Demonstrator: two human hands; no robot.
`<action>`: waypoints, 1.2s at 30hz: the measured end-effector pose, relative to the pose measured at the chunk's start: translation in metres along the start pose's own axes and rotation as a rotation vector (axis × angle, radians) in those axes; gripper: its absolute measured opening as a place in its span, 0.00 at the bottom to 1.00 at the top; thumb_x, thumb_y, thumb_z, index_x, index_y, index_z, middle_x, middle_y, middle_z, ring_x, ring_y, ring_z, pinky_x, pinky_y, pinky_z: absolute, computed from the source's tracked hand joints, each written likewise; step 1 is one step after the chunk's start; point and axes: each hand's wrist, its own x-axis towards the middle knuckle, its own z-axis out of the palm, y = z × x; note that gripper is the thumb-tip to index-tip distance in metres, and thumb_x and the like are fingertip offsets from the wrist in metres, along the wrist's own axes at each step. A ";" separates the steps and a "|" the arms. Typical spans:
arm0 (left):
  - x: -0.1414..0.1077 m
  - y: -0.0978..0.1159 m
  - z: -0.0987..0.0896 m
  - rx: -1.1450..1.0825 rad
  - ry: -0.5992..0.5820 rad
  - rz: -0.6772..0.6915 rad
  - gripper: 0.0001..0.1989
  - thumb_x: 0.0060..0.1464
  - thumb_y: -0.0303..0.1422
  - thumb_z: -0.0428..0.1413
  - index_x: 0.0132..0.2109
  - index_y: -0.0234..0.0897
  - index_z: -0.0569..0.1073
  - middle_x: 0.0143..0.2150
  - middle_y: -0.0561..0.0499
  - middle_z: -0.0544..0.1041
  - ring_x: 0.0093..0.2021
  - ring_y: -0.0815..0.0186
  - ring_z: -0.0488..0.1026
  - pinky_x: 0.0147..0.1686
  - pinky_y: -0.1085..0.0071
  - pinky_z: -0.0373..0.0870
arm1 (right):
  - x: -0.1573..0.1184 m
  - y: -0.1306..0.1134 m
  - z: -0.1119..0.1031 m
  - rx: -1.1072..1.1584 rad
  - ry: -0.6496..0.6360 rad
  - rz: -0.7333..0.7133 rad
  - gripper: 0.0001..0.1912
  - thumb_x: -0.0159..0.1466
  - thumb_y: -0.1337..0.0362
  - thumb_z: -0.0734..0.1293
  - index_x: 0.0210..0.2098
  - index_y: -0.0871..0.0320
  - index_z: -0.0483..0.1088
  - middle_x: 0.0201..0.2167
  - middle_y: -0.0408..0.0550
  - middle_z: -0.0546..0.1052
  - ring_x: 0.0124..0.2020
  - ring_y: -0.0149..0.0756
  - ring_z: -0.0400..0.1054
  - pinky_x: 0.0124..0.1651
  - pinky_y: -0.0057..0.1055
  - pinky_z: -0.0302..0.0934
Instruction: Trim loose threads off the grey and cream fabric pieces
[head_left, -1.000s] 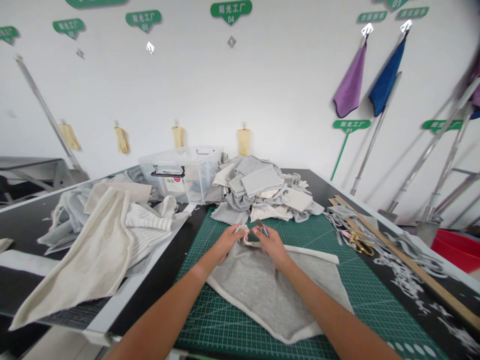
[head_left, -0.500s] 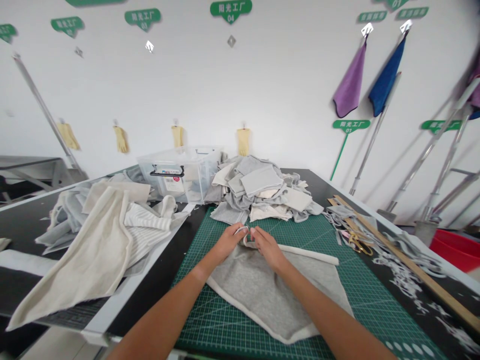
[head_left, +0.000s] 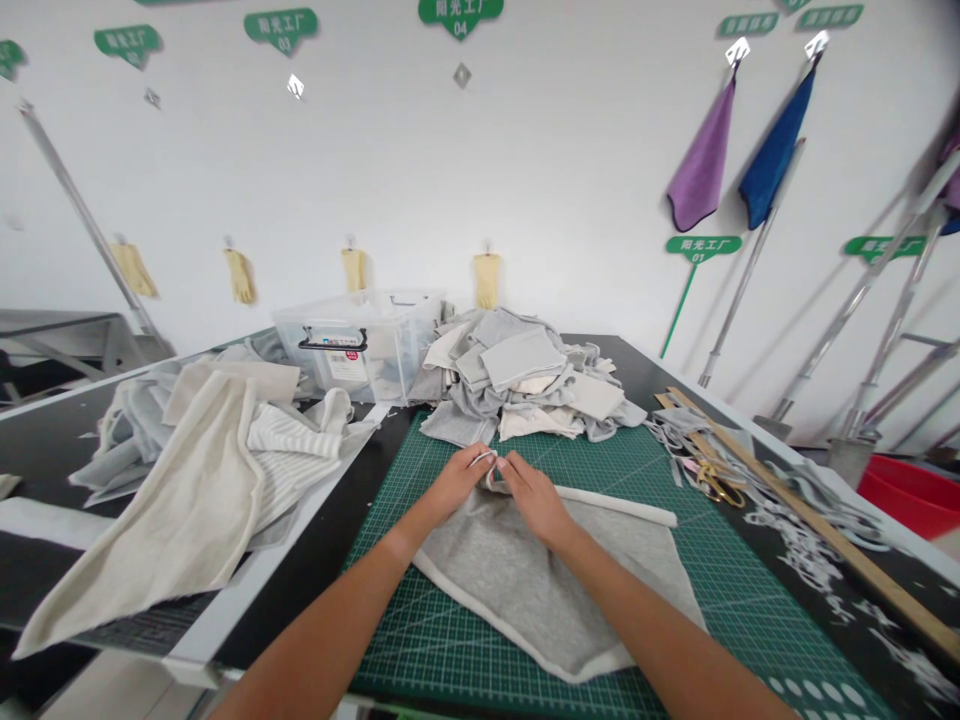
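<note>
A grey piece of fabric (head_left: 517, 570) with pale, curled edges lies on the green cutting mat (head_left: 405, 500). At its far left corner, my left hand (head_left: 459, 478) pinches the pale edge between thumb and fingers. Right beside it, my right hand (head_left: 529, 488) grips the same edge, its fingers closed. The corner is raised a little off the mat between both hands, while the rest of the cloth lies flat below my forearms. Exactly how the edge is folded is too small to tell.
A heap of grey and cream cloth pieces (head_left: 525, 370) stands behind the mat, beside a clear plastic bin (head_left: 352, 350). More fabric (head_left: 180, 490) is piled at left. Gold-handled scissors (head_left: 720, 485), a wooden strip (head_left: 817, 520) and white scraps (head_left: 806, 550) lie at right.
My right fingers have come slightly closer to my left hand on the fabric's edge. The cloth has hardly moved; the view has shifted slightly.
</note>
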 end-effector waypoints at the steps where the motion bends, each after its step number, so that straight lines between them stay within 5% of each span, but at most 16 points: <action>1: 0.000 0.000 0.000 -0.001 -0.009 0.008 0.21 0.64 0.47 0.49 0.33 0.34 0.71 0.31 0.52 0.71 0.34 0.66 0.67 0.40 0.71 0.64 | 0.000 0.000 0.000 -0.006 0.000 -0.002 0.19 0.75 0.48 0.51 0.35 0.52 0.62 0.27 0.40 0.68 0.29 0.34 0.66 0.34 0.29 0.51; 36: -0.002 -0.002 0.008 -0.126 -0.005 -0.020 0.19 0.65 0.46 0.51 0.33 0.35 0.67 0.31 0.54 0.67 0.34 0.67 0.63 0.38 0.72 0.61 | -0.004 -0.008 0.008 0.104 0.085 -0.036 0.18 0.75 0.52 0.51 0.33 0.52 0.60 0.27 0.39 0.67 0.29 0.33 0.64 0.35 0.29 0.52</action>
